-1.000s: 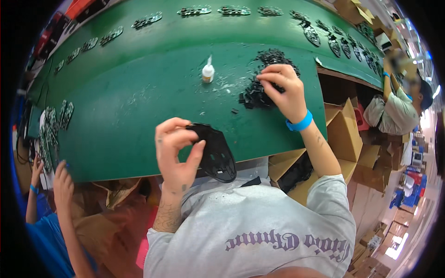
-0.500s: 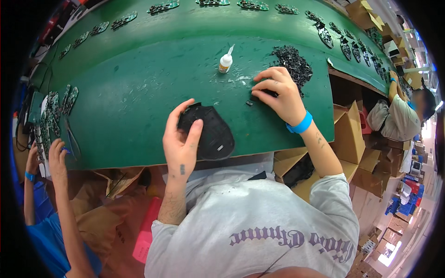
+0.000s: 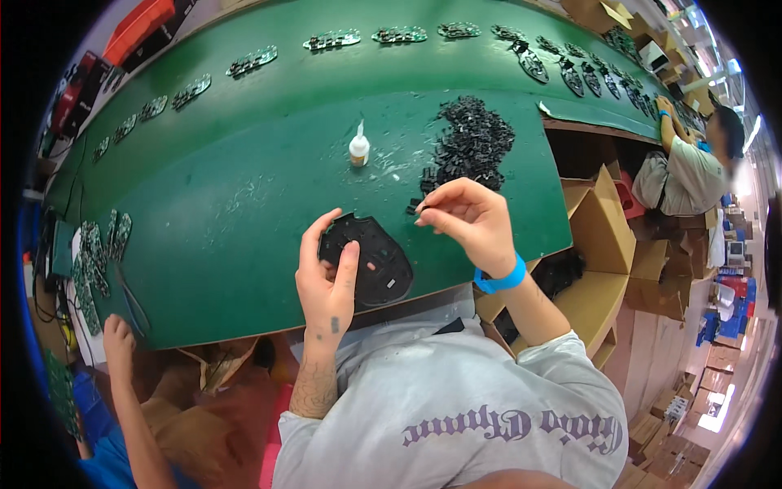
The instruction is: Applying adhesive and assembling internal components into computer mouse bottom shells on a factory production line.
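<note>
My left hand [image 3: 323,285] grips a black rounded plastic shell [image 3: 383,265] by its left side, thumb on top and fingers round the edge. The shell is tilted over the table's near edge, its ribbed inner face up. To its upper right, my right hand [image 3: 472,224], with a blue band at the wrist, pinches a small black plastic part [image 3: 423,209] between thumb and fingertips; the fingers partly hide it. Just beyond that hand lies a heap of small black parts [image 3: 475,138]. A small white dropper bottle [image 3: 359,150] stands upright beyond the shell.
Several green circuit boards [image 3: 331,39] line the far side of the green table [image 3: 204,244]. More boards [image 3: 90,269] lie at the left, beside tweezers [image 3: 130,297] and a co-worker's hand [image 3: 119,338]. Open cardboard boxes [image 3: 599,228] stand at the right, near another person [image 3: 692,171].
The view has shifted. My right hand has come nearer and drawn closer to the shell, its fingertips now pinching a small part. My left hand still holds the shell.
</note>
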`<state>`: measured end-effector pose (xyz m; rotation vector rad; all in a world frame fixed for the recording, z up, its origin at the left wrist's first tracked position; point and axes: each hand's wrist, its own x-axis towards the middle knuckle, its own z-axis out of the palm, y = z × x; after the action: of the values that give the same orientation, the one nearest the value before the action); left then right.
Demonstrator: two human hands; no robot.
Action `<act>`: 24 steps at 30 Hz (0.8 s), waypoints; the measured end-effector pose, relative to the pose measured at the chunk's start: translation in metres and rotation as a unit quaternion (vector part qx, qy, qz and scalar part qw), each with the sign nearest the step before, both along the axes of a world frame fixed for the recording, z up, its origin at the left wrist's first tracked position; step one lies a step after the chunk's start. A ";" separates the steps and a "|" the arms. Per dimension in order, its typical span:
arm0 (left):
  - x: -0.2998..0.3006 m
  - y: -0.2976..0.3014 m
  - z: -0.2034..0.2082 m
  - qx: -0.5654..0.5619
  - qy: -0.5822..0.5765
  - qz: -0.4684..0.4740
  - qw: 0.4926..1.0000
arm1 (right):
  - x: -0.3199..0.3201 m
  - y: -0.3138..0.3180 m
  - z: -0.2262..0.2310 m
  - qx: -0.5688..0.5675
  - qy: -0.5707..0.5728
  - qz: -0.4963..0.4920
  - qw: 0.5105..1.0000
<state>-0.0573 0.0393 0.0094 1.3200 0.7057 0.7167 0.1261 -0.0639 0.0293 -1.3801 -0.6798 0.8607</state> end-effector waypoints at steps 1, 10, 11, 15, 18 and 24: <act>0.001 -0.002 -0.001 0.001 -0.001 0.005 1.000 | -0.004 0.000 0.000 0.020 0.014 -0.007 1.000; 0.013 -0.009 0.000 0.047 -0.020 0.045 0.998 | -0.025 0.000 -0.008 0.048 -0.048 -0.124 0.990; 0.015 -0.011 0.005 0.035 -0.012 0.046 0.998 | -0.025 -0.001 -0.010 0.063 -0.051 -0.120 0.990; 0.017 -0.016 -0.009 0.189 -0.011 0.052 0.980 | -0.032 0.003 -0.024 0.113 -0.109 -0.064 0.985; 0.015 -0.022 -0.013 0.222 -0.013 0.038 0.974 | -0.033 0.004 -0.027 0.101 -0.038 -0.035 0.994; 0.022 -0.023 -0.025 0.353 -0.025 0.043 0.934 | -0.020 -0.004 -0.022 0.028 0.212 0.003 0.977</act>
<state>-0.0349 0.0162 -0.0156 1.9205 0.4728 1.1342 0.1060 -0.0678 0.0070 -1.0947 -0.3736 1.0911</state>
